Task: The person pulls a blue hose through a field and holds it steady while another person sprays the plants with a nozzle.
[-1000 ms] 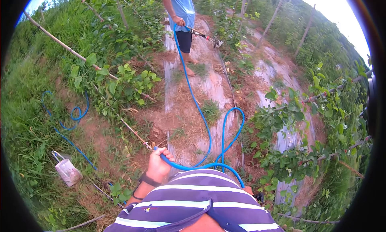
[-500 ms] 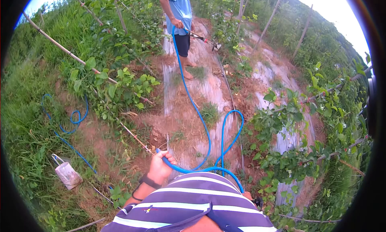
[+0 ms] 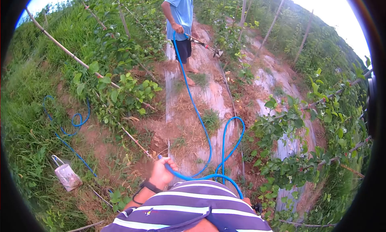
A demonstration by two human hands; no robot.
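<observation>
Blue flexible hose (image 3: 200, 115) runs from the person's left hand (image 3: 162, 172), low in the view, over bare red soil, curls into a loop beside leafy green vines (image 3: 289, 123) and climbs the path to a co-worker in a light blue shirt (image 3: 181, 9), who holds a thin metal spray wand (image 3: 203, 43). The fingers (image 3: 171, 164) are wrapped tight around the hose. The right hand is out of sight. A pale plastic bucket (image 3: 66, 176) lies in grass on the left

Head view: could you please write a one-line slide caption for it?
Left hand grips a blue hose that loops along the dirt row to another person holding a spray wand.
</observation>
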